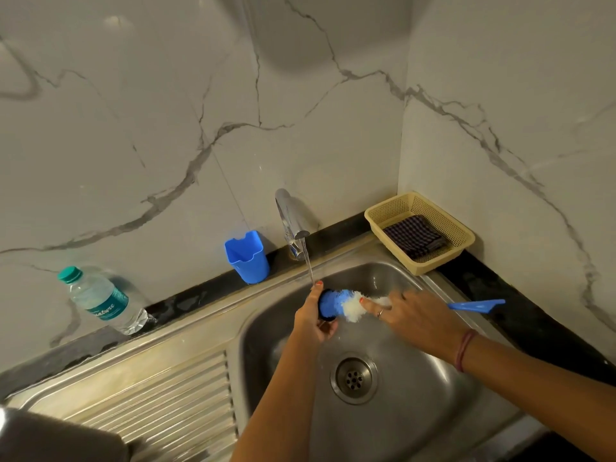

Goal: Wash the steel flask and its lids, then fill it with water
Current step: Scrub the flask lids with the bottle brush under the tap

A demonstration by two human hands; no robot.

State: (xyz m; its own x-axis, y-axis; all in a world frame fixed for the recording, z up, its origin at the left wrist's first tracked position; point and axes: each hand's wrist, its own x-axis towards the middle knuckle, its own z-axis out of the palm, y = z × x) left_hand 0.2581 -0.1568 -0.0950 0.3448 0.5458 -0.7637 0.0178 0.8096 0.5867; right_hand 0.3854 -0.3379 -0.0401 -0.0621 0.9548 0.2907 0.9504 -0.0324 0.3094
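Over the steel sink (416,411), under a thin stream from the tap (293,221): left hand (313,315) curled round a dark lid (328,303), mostly hidden by fingers; right hand (413,316) gripping a bottle brush (353,306), blurred white bristles against the lid, blue handle end (476,305) poking out past the wrist; flask itself nowhere to be made out; plastic water bottle (103,300), blue cup (248,256) and basket (420,231) with checked cloth (415,236) along the counter

blue cup (247,257), beige basket (466,235), checked cloth (415,235), white-bristled brush (353,306)
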